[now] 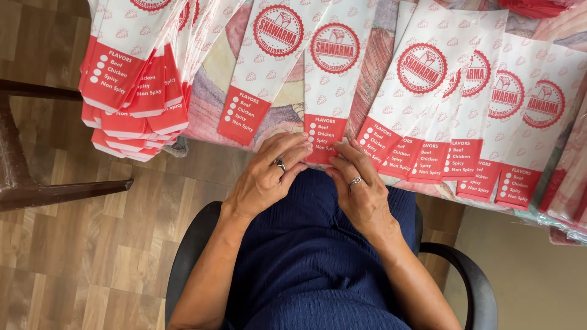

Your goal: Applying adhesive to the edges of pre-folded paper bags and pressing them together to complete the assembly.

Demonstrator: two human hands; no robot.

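both hands rest at the near edge of a table, above a dark blue lap and a black chair (471,275). going left to right: a dark wooden bench (24,183) stands on the wood-pattern floor, then a thick stack of red and white paper sleeves (131,79) overhangs the table edge. next lies a single sleeve (260,67), tilted. beside it is the middle sleeve (330,73), its red lower end hanging toward the lap. the left hand (266,180), with a dark ring, pinches that red end from the left with loosely curled fingers; the right hand (361,189), with a silver ring, grips the same end from the right. further right, a fanned row of sleeves (489,116) overlaps across a patterned cloth (373,67).
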